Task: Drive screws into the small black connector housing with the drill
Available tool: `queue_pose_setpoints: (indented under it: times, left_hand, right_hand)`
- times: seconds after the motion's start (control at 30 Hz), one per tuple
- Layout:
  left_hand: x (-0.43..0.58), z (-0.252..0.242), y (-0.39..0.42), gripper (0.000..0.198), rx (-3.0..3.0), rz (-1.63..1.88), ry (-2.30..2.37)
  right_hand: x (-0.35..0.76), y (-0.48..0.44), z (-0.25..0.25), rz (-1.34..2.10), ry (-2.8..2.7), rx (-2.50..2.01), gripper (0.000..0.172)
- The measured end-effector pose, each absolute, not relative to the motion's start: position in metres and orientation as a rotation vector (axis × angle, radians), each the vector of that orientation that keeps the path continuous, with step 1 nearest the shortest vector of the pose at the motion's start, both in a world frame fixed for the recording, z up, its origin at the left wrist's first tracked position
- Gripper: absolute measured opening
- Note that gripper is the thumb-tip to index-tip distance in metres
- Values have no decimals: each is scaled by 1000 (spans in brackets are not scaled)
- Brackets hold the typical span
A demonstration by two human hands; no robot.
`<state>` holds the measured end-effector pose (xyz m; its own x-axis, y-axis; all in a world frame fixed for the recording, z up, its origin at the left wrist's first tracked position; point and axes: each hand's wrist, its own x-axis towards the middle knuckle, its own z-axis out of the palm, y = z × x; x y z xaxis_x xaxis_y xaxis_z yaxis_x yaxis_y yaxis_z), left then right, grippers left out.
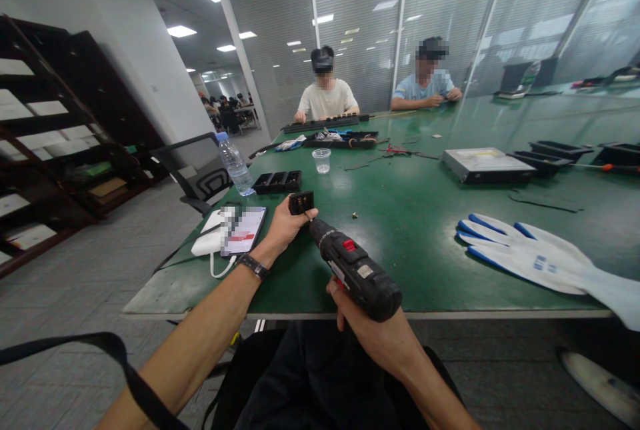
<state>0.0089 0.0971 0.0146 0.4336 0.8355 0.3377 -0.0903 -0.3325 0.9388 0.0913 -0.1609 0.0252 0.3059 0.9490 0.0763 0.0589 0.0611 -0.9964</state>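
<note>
My left hand (284, 227), with a watch on the wrist, pinches a small black rectangular part (301, 203) upright on the green table (415, 230). My right hand (367, 333) grips the handle of a black cordless screwdriver (355, 269) with a red switch. The tool's tip points at the black part, just beside my left fingers. A tiny screw (355, 215) lies on the table a little to the right of the part.
Black blocks (278, 181), a water bottle (235, 163), a plastic cup (321, 160) and a phone on a power bank (235, 231) lie at the left. White-blue gloves (540, 257) are at the right, a disc drive (487, 165) behind. Two people sit at the far end.
</note>
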Motion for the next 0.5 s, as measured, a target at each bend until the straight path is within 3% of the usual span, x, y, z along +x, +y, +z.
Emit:
queue_pose_setpoints:
  times: [0.5]
  left_hand:
    - [9,14,96,45,1634,1109,665]
  right_hand:
    - [92,-161,26,872,-1058,-1339,26]
